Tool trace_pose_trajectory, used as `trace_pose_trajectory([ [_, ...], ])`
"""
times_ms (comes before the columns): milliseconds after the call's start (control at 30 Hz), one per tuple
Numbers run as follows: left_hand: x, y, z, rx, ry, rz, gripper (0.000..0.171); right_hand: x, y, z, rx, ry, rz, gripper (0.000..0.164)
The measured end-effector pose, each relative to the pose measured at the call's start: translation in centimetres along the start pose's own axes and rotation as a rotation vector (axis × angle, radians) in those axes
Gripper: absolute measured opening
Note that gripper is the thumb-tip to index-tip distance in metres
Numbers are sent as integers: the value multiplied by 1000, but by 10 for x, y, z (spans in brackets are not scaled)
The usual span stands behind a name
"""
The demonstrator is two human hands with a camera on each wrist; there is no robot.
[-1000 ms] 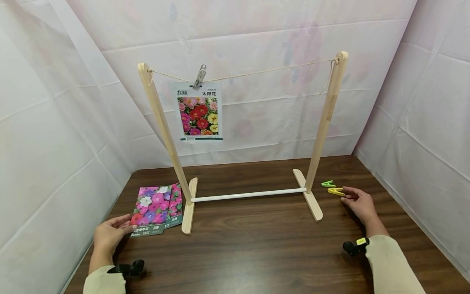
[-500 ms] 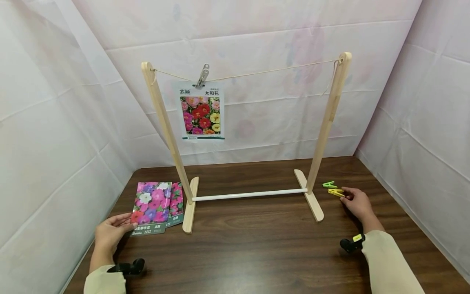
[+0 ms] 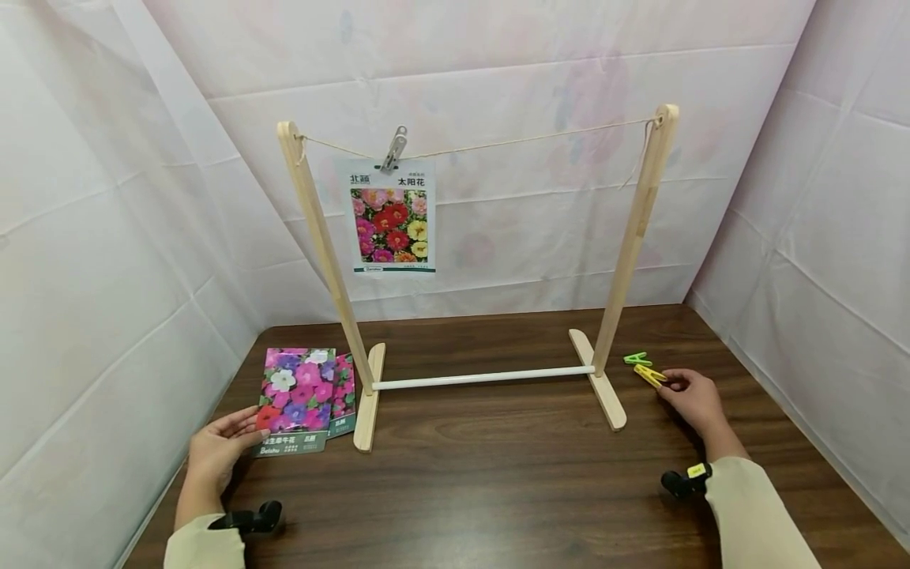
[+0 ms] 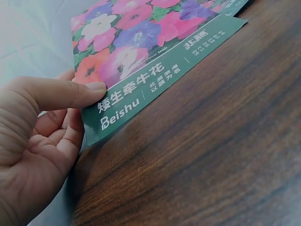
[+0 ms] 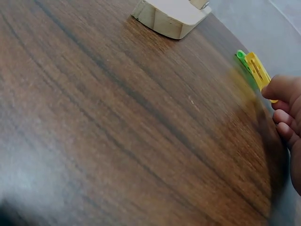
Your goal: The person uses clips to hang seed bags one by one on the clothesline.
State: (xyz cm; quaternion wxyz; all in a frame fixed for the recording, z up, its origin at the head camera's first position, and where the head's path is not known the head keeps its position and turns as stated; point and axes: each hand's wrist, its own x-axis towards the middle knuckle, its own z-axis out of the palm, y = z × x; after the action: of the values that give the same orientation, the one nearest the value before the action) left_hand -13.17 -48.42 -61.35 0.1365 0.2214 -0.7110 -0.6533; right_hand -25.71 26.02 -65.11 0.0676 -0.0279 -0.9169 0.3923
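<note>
My left hand pinches the lower left corner of a flower seed packet, thumb on its front, fingers behind. In the left wrist view the packet has its green bottom edge tilted up from the table. A second seed packet lies partly hidden under it. On the far right my right hand pinches a yellow clothespin between thumb and fingers. Just behind that lies a green clothespin; in the right wrist view the yellow clothespin overlaps it.
A wooden stand with a white crossbar fills the middle of the table. From its string hangs another seed packet, held by a metal clip. Pale cloth walls surround the table.
The left hand's packet has shifted slightly right and been lifted a little off the one beneath. The yellow clothespin has turned and now sits in the right hand's pinch.
</note>
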Motion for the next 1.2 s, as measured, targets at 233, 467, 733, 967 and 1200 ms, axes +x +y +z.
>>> trace_pose_trajectory([
  [233, -2, 2, 1, 121, 3, -22, 42, -5, -2, 0, 67, 56, 9, 36],
  [467, -1, 5, 1, 82, -26, 23, 40, -9, -1, -1, 142, 96, -8, 37],
  [733, -1, 6, 1, 69, -29, 50, 40, -14, -5, 0, 294, 104, 17, 38],
  [967, -2, 7, 0, -46, -36, 51, 43, -17, -11, 1, 365, 123, 44, 40],
  [1200, -4, 9, 2, -162, -45, 58, 44, -20, -17, 1, 446, 138, 20, 42],
])
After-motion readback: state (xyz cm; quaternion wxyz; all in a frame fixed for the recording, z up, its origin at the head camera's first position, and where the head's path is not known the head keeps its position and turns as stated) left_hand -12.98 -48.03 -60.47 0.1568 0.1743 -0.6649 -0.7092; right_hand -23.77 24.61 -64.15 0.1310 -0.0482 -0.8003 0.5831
